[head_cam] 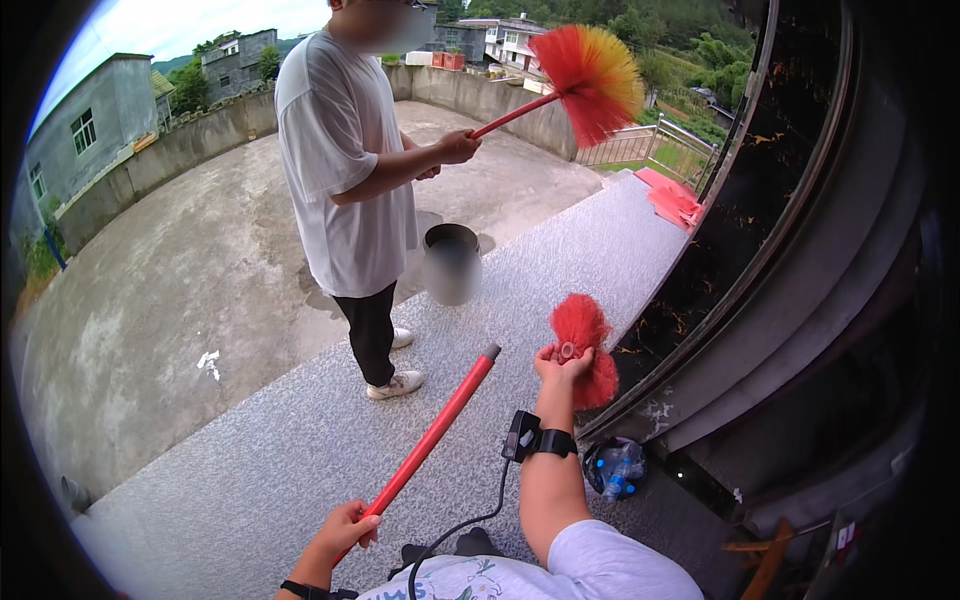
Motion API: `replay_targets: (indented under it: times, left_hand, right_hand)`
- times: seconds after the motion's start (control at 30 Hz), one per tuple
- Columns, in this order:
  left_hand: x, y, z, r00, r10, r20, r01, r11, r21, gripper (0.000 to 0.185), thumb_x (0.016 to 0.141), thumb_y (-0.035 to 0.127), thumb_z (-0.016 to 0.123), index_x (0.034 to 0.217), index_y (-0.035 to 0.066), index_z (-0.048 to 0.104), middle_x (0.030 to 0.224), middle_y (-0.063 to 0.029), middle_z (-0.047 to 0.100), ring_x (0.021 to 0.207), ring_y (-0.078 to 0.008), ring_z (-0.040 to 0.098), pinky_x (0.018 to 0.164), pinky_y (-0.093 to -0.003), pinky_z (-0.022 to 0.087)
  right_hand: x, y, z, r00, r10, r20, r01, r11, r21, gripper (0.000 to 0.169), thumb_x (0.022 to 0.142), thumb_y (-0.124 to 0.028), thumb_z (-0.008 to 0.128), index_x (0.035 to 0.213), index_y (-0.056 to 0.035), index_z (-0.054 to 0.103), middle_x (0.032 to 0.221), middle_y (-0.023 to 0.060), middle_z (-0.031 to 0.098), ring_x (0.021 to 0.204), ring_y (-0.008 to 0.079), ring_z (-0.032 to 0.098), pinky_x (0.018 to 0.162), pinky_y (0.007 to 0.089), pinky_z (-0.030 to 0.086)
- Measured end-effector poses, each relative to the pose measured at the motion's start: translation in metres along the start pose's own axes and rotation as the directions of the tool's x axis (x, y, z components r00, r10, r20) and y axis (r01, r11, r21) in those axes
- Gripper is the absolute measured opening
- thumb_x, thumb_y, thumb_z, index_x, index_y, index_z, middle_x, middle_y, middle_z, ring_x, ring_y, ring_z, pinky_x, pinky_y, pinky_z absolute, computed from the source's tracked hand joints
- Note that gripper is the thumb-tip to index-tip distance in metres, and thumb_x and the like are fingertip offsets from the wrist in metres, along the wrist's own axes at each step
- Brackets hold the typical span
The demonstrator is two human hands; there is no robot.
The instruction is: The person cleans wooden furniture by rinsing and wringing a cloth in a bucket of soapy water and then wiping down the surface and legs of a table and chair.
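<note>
My left hand (346, 534) is wrapped around the lower part of a red pole (431, 446). The pole slants up to the right and ends in a grey threaded tip (491, 351). Out to the right, my right hand (561, 364) grips a red bristle brush head (581, 319) at its middle, with the round socket (568, 350) turned up between thumb and fingers. Pole tip and socket are apart. Bristles fan out above and below my fingers.
Ahead stands a person (341, 150) holding a red-and-yellow brush (585, 86) on a red handle. Near them is a dark cylindrical bin (451, 266). At right are a black door frame (694, 255) and a container of plastic bottles (616, 469). Red sheets (671, 201) lie farther along the speckled step (300, 457).
</note>
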State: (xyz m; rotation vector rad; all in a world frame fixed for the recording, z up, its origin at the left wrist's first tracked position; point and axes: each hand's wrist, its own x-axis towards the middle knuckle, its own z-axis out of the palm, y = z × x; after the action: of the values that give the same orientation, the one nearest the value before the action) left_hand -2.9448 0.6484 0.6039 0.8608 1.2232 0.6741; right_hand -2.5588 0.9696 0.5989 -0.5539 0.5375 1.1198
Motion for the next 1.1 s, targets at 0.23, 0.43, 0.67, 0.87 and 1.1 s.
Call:
replay_targets:
  times: [0.23, 0.43, 0.67, 0.87, 1.1]
  left_hand:
    - [-0.001, 0.002, 0.003, 1.0, -0.017, 0.001, 0.017, 1.0, -0.026, 0.022, 0.082, 0.022, 0.062, 0.084, 0.003, 0.049, 0.062, -0.0068, 0.058, 0.047, -0.0111, 0.052, 0.043, -0.0226, 0.04]
    - [0.0, -0.003, 0.0, 1.0, 0.004, 0.006, -0.004, 1.0, -0.02, 0.024, 0.082, 0.024, 0.063, 0.085, 0.003, 0.05, 0.063, -0.0063, 0.058, 0.048, -0.011, 0.052, 0.043, -0.0226, 0.04]
    - [-0.003, -0.002, 0.001, 1.0, -0.014, -0.009, 0.014, 0.999, -0.029, 0.025, 0.082, 0.024, 0.063, 0.086, 0.003, 0.05, 0.063, -0.0061, 0.058, 0.048, -0.0105, 0.052, 0.043, -0.0221, 0.04]
    - [-0.002, -0.007, 0.002, 1.0, 0.002, -0.003, -0.002, 1.0, -0.023, 0.025, 0.082, 0.024, 0.063, 0.086, 0.003, 0.051, 0.063, -0.0059, 0.058, 0.048, -0.0104, 0.052, 0.044, -0.0222, 0.04]
    - [-0.009, -0.006, 0.004, 0.999, -0.021, -0.039, 0.021, 1.0, -0.008, 0.024, 0.081, 0.024, 0.064, 0.086, 0.004, 0.051, 0.063, -0.0057, 0.059, 0.049, -0.0104, 0.053, 0.045, -0.0223, 0.041]
  right_hand:
    - [-0.015, 0.004, 0.008, 0.997, 0.016, 0.075, -0.014, 1.0, -0.023, 0.045, 0.067, -0.061, 0.057, 0.061, -0.0176, 0.046, 0.059, -0.0054, 0.049, 0.059, 0.0099, 0.049, 0.053, 0.0268, 0.04]
    - [-0.029, 0.007, 0.016, 1.0, 0.006, -0.008, -0.006, 0.999, -0.037, 0.044, 0.068, -0.06, 0.056, 0.06, -0.0181, 0.046, 0.055, -0.0051, 0.049, 0.055, 0.0104, 0.049, 0.052, 0.0257, 0.041]
    - [-0.019, 0.005, 0.009, 1.0, 0.016, 0.022, -0.014, 0.998, -0.062, 0.046, 0.068, -0.061, 0.056, 0.06, -0.0171, 0.046, 0.057, -0.004, 0.05, 0.056, 0.0112, 0.049, 0.052, 0.0255, 0.041]
    - [-0.022, -0.001, 0.006, 0.997, -0.002, 0.074, 0.008, 0.997, -0.082, 0.045, 0.071, -0.059, 0.053, 0.06, -0.017, 0.044, 0.057, -0.0048, 0.047, 0.055, 0.0105, 0.046, 0.05, 0.0241, 0.038]
    - [-0.012, 0.032, -0.074, 0.992, 0.057, -0.112, -0.102, 0.884, -0.456, 0.045, 0.066, -0.059, 0.057, 0.074, -0.0159, 0.046, 0.078, -0.0036, 0.049, 0.062, 0.0121, 0.043, 0.052, 0.0233, 0.034]
